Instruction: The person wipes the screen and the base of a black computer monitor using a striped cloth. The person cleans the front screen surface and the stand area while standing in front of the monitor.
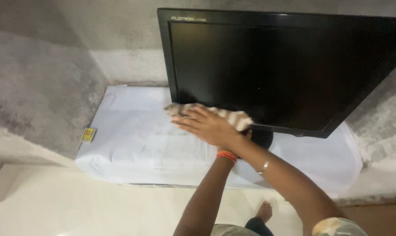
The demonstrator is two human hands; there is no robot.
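A black flat monitor (285,70) stands on a white sheet (137,140) that covers a low ledge. My right hand (206,126), with a silver bracelet on its wrist, lies flat on a striped beige and white cloth (236,118). It presses the cloth against the monitor's lower left corner. My left arm, with orange bangles at the wrist (226,156), reaches up under my right forearm. My left hand is hidden behind that forearm, close to the monitor's round black base (264,139).
A small yellow box (88,134) sits at the sheet's left edge. Rough grey concrete walls (41,87) close the ledge in at the left, back and right. Pale floor tiles (75,205) lie below, with my bare foot (264,212) on them.
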